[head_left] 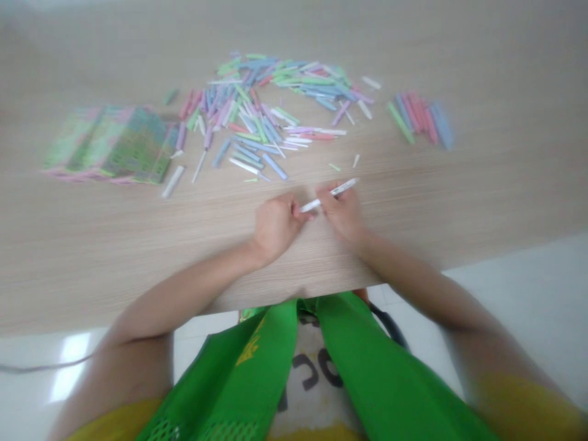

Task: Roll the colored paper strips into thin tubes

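A slim white pen (342, 188) with small dark marks on its barrel is held between both hands, slanting up to the right. My left hand (279, 223) pinches its lower left end. My right hand (342, 211) grips it nearer the middle, and the far end sticks out past the fingers. Just beyond the hands lie a small white piece (356, 160) and a small green piece (335, 166). Farther back spreads a loose heap of pastel pens and pen parts (257, 116) in blue, green, purple, red and white. Blur hides the finer details.
Several green and pink printed boxes (105, 144) stand at the left. A whitish stick (173, 182) lies near them. At the right is a small row of coloured pens (418, 116). The wooden table's (294, 278) front edge runs just before my body.
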Tool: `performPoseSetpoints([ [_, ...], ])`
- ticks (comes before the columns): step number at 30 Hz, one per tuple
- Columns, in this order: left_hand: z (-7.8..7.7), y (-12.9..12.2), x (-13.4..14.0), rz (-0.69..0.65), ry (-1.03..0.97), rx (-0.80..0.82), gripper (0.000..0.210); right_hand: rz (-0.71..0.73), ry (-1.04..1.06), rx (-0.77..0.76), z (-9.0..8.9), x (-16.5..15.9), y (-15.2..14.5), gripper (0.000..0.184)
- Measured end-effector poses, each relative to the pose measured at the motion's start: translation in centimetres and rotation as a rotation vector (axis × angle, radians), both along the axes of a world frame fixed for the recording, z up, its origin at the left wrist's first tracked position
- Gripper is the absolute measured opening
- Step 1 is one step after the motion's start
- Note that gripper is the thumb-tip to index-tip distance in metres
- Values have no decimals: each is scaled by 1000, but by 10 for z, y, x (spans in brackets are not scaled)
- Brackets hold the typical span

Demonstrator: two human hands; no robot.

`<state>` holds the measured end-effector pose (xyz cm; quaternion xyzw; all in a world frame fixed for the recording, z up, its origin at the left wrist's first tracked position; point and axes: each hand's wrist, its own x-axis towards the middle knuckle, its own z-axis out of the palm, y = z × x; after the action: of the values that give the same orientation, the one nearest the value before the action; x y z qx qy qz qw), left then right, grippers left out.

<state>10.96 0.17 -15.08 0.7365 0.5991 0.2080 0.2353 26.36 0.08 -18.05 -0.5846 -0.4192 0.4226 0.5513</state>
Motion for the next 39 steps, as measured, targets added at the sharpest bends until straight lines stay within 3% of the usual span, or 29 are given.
performPoseSetpoints([
  [4,2,2,9,-38,1,46,25,-17,117,-46,2,0,1,42],
  [8,6,11,3,-174,-157,-46,49,-25,231,-93,10,3,2,43],
  [13,17,19,-16,-398,-306,-342,44,42,246,-146,12,5,2,51],
  [16,22,19,-20,-363,-436,-593,35,94,240,-154,10,4,0,55],
  [19,22,19,-20,-283,-548,-703,24,123,241,-157,10,2,-2,57],
  [22,17,19,-18,-191,-512,-643,25,145,262,-139,10,1,-4,60],
  [26,10,13,-12,-44,-358,-379,42,120,251,-115,9,1,-2,59],
  [29,9,9,-5,-22,-293,-209,48,81,220,-123,8,1,-1,58],
  [31,10,9,-3,-27,-272,-205,47,74,213,-128,9,1,-1,58],
  [33,13,11,-3,-59,-331,-316,49,76,219,-139,10,1,-1,57],
  [36,21,16,-10,-172,-512,-603,58,82,224,-159,13,1,-1,57],
  [39,27,19,-17,-235,-557,-852,56,96,235,-172,14,1,-1,58],
])
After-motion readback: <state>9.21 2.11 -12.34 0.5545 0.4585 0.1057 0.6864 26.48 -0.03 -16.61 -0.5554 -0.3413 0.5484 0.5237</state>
